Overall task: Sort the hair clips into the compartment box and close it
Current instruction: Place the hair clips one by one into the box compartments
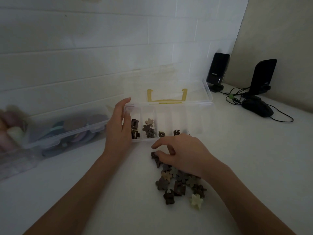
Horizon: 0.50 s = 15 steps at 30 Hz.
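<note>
A clear compartment box point(194, 122) stands open on the white table, its lid point(167, 85) with a yellow handle leaning back against the wall. Dark square clips point(135, 128) lie in its leftmost compartment, flower clips point(149, 128) in the second, and single clips further right. My left hand point(118, 126) rests flat against the box's left end. A pile of small brown, grey and cream hair clips point(179, 185) lies in front of the box. My right hand point(181, 153) hovers over the pile's far edge, thumb and fingers pinching a dark square clip point(153, 155).
A second clear box point(67, 133) with coloured items lies shut at the left by the wall. Two black speakers point(218, 72) and a black mouse point(257, 107) with cables stand at the back right.
</note>
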Available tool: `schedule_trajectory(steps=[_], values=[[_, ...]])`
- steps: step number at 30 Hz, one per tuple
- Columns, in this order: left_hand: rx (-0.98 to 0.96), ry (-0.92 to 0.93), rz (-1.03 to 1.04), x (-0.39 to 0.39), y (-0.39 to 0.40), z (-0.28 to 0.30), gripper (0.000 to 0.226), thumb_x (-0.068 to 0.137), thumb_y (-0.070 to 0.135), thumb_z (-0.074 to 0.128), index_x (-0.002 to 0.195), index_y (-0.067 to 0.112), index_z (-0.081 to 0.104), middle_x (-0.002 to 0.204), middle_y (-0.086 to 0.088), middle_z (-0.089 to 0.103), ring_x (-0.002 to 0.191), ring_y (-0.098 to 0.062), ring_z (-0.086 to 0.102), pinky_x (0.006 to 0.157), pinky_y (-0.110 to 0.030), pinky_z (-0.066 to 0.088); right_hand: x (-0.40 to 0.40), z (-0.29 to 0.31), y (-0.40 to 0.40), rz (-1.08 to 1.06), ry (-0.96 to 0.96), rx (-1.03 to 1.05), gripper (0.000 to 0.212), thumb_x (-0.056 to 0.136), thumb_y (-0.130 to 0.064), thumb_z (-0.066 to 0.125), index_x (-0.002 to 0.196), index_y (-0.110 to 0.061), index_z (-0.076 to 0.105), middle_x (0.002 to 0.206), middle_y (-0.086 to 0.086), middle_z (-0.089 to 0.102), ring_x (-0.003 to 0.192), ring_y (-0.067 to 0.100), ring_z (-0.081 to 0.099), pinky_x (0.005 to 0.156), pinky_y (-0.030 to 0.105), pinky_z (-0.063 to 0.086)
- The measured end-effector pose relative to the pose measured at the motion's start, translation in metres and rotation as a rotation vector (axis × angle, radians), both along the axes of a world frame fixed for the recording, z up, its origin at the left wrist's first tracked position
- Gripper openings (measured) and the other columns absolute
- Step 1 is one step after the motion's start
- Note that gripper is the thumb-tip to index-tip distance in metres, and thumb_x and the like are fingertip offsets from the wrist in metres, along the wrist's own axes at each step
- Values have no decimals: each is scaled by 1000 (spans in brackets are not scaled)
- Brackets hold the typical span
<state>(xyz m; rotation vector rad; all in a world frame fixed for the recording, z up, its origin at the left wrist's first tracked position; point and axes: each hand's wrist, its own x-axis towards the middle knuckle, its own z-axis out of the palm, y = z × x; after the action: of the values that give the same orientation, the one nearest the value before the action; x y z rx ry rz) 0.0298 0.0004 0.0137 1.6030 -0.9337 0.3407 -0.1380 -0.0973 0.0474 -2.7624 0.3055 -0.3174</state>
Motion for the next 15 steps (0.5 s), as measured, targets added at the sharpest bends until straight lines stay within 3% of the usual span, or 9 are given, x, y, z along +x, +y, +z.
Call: schedule_trajectory(steps=[3,7,10,12,15], values=[[-15,32,1,0,-1,0,28,102,14,37,126,25,48,106,33,49,88,13,53,76,-7,41,1,1,4,15,-31,-30,19,90,-43,53,103,-37,67,51,-16,35,47,-1,38,50,12,25],[-34,79,-12,-2,-1,-2,28,102,19,35,125,28,50,103,28,55,79,0,56,73,-27,48,4,1,7,14,-210,-8,12,87,-35,61,94,-35,70,52,-18,43,52,-2,47,54,12,34],[-62,118,-67,-11,-2,-1,29,101,22,35,125,25,50,113,22,56,101,-3,58,88,-34,51,5,2,8,15,-458,48,12,85,-33,59,90,-30,69,73,-19,59,65,0,53,58,13,44],[-65,116,-101,-19,-4,0,30,99,24,35,125,25,50,118,22,55,110,1,54,96,-26,46,8,2,9,-18,-598,23,8,86,-27,61,89,-25,69,78,-17,63,71,2,55,59,16,48],[-74,101,-148,-25,-5,-1,27,101,18,36,124,25,49,118,26,52,109,13,50,91,-8,38,20,-2,8,-42,-661,-79,11,86,-18,63,94,-19,70,86,-9,69,81,9,59,66,24,50]])
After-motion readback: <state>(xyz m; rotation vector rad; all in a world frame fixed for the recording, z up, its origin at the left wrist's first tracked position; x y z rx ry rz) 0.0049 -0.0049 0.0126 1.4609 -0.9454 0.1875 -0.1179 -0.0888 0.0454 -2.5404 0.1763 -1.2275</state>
